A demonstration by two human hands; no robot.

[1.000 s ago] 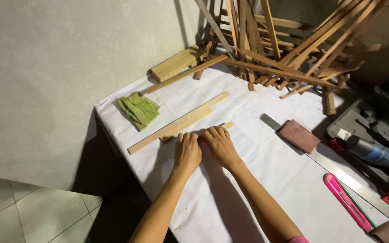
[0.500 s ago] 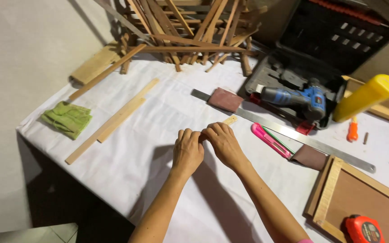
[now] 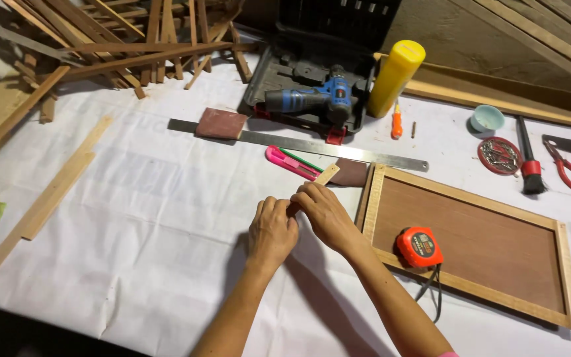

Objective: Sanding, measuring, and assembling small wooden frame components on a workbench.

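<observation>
Both my hands meet over the white cloth (image 3: pixel 153 218) at the middle of the table. My left hand (image 3: pixel 272 228) and my right hand (image 3: pixel 322 211) pinch a short, thin wooden strip (image 3: pixel 327 174) whose far end sticks out beyond my right fingers. The strip's tip points toward a dark sanding pad (image 3: pixel 351 172) and a pink utility knife (image 3: pixel 291 162). Just right of my right hand lies a wooden frame with a brown panel (image 3: pixel 477 238), with an orange tape measure (image 3: pixel 418 246) resting on it.
A long steel ruler (image 3: pixel 299 143) crosses the table, a brown sanding block (image 3: pixel 221 123) on it. Behind are a blue drill in its open case (image 3: pixel 312 99), a yellow bottle (image 3: pixel 395 77), stacked sticks (image 3: pixel 133 39). Long slats (image 3: pixel 41 201) lie left; pliers (image 3: pixel 566 165), brush, bowl right.
The view has swung right across the table, bringing the frame, tape measure and tools into sight. My hands stay together on the small strip, carried rightward toward the frame.
</observation>
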